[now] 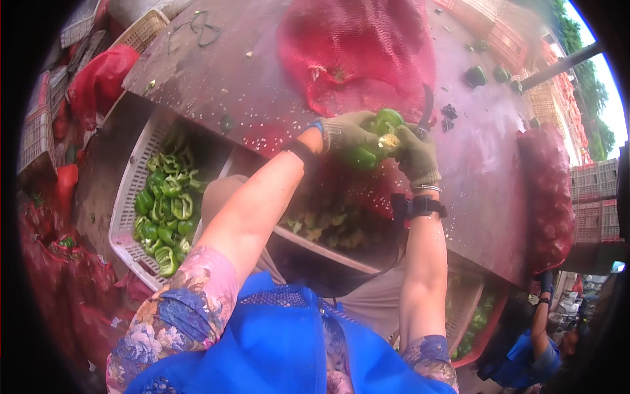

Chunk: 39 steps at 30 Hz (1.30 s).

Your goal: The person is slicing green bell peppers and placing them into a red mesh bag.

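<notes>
Over the table's near edge, both my hands work on a green bell pepper that is opened up, its pale seedy core showing between them. My left hand, in a greenish knit glove, is closed round the pepper from the left. My right hand, gloved alike, has its fingers at the core. A dark knife sticks up from that hand, its handle mostly hidden by the glove. A red mesh sack lies on the table just beyond my hands.
Cut green peppers fill part of a white crate at left. Below the table edge, another container holds pepper scraps. Whole peppers lie at the far right, near a full red mesh sack. Another person is at lower right.
</notes>
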{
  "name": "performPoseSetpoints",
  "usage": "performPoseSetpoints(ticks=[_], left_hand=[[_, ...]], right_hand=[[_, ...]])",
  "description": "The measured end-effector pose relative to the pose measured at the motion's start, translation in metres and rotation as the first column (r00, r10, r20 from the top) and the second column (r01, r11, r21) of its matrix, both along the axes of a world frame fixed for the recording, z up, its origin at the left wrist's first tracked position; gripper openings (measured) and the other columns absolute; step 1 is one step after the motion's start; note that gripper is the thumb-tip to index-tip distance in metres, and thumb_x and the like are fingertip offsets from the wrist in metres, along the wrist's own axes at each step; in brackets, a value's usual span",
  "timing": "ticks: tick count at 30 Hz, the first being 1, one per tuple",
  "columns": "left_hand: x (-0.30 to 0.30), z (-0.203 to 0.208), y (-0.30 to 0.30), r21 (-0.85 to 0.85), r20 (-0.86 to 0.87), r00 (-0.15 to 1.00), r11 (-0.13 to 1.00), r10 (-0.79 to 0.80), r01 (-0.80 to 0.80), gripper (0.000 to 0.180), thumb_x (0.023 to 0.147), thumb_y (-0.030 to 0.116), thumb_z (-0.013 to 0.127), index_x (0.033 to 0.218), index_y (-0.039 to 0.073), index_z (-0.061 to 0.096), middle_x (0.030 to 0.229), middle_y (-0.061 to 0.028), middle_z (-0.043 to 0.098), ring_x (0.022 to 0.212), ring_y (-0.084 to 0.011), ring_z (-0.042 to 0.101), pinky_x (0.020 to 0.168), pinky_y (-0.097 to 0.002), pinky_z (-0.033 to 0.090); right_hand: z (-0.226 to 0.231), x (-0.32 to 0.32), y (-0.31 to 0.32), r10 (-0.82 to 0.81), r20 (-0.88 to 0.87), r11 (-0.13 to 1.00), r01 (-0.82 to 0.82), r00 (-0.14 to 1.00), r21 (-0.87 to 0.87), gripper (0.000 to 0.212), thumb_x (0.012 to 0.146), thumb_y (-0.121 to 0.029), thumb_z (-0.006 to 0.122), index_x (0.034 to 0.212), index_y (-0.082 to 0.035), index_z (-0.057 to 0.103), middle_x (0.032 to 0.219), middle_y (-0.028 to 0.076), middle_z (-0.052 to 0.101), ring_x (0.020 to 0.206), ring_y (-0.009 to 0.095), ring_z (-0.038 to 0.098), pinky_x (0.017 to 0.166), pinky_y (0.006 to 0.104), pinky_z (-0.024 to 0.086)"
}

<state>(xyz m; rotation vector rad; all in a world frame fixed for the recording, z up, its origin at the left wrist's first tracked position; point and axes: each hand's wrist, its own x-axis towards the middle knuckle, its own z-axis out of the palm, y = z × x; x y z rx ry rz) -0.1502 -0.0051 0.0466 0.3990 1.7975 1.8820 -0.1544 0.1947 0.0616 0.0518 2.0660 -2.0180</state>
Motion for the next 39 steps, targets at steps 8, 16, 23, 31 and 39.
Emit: performPoseSetpoints(ticks=[8, 16, 23, 31, 39], left_hand=[[-0.043, -0.051, 0.039, -0.141, -0.134, 0.93, 0.922, 0.343, -0.36, 0.042, 0.084, 0.013, 0.065, 0.123, 0.001, 0.052, 0.105, -0.0138, 0.064, 0.094, -0.0187, 0.062, 0.079, -0.0317, 0.051], [-0.032, -0.038, 0.068, -0.392, -0.269, 0.891, 0.804, 0.365, -0.448, 0.032, 0.081, 0.007, 0.062, 0.112, 0.001, 0.056, 0.092, -0.0144, 0.064, 0.084, -0.0204, 0.063, 0.071, -0.0331, 0.051], [-0.041, -0.063, 0.077, 0.039, 0.142, 0.87, 0.876, 0.471, -0.481, 0.022, 0.09, 0.003, 0.06, 0.112, 0.001, 0.06, 0.096, -0.0071, 0.066, 0.086, -0.016, 0.063, 0.075, -0.0307, 0.053], [-0.038, -0.063, 0.081, 0.204, 0.29, 0.892, 0.888, 0.346, -0.411, 0.018, 0.092, 0.007, 0.06, 0.108, -0.001, 0.062, 0.096, -0.0091, 0.066, 0.079, -0.0176, 0.065, 0.071, -0.0316, 0.055], [-0.035, -0.059, 0.087, 0.293, 0.46, 0.752, 0.719, 0.472, -0.631, 0.012, 0.092, 0.007, 0.06, 0.102, 0.001, 0.062, 0.091, -0.0097, 0.066, 0.079, -0.0207, 0.066, 0.07, -0.0375, 0.057]], right_hand=[[-0.031, -0.002, -0.006, -0.352, -0.28, 0.913, 0.394, 0.893, 0.107, 0.036, 0.077, -0.029, 0.08, 0.095, -0.003, 0.065, 0.069, -0.001, 0.062, 0.061, 0.009, 0.06, 0.058, 0.026, 0.05], [-0.046, -0.01, 0.015, -0.312, -0.151, 0.895, 0.343, 0.938, 0.285, 0.04, 0.071, -0.026, 0.082, 0.095, 0.0, 0.064, 0.081, 0.008, 0.068, 0.066, 0.011, 0.062, 0.06, 0.0275, 0.05], [-0.038, 0.004, 0.03, -0.185, -0.05, 0.978, 0.179, 0.981, -0.109, 0.028, 0.079, -0.015, 0.071, 0.1, 0.0, 0.062, 0.084, 0.006, 0.066, 0.071, 0.011, 0.062, 0.063, 0.0263, 0.05], [-0.037, 0.013, 0.046, -0.091, 0.04, 0.829, 0.098, 0.995, -0.55, 0.036, 0.087, -0.014, 0.062, 0.119, 0.002, 0.054, 0.095, 0.007, 0.064, 0.08, 0.016, 0.064, 0.073, 0.0296, 0.053], [-0.02, 0.021, 0.034, -0.234, 0.102, 0.792, 0.25, 0.967, -0.557, 0.025, 0.09, -0.016, 0.059, 0.112, -0.004, 0.055, 0.088, 0.005, 0.062, 0.073, 0.017, 0.064, 0.058, 0.0297, 0.053]])
